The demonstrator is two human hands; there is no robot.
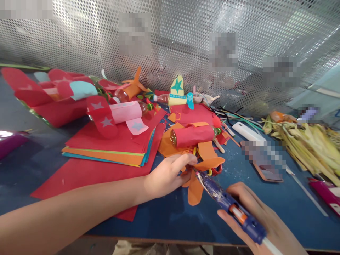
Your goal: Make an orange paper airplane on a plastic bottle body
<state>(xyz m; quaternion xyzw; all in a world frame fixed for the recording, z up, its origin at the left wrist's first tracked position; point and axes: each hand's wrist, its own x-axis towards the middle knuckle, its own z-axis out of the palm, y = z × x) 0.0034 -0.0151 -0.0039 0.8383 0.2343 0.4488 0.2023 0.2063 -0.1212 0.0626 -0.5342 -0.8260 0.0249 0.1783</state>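
Observation:
My left hand is closed, its fingertips pinching an orange paper cut-out with petal-like blades above the table. In my right hand is a blue glue gun, with a white glue stick at its rear end. The gun's nozzle points at the middle of the cut-out; whether it touches is hard to tell. Just beyond the cut-out lies a plastic bottle wrapped in red paper, with its green cap toward the right. Scraps of orange paper lie around the bottle.
A stack of coloured paper lies at left, near several bottle-and-paper planes such as the pink one. At right are a phone, a white glue stick and dried corn husks. A perforated metal screen stands behind.

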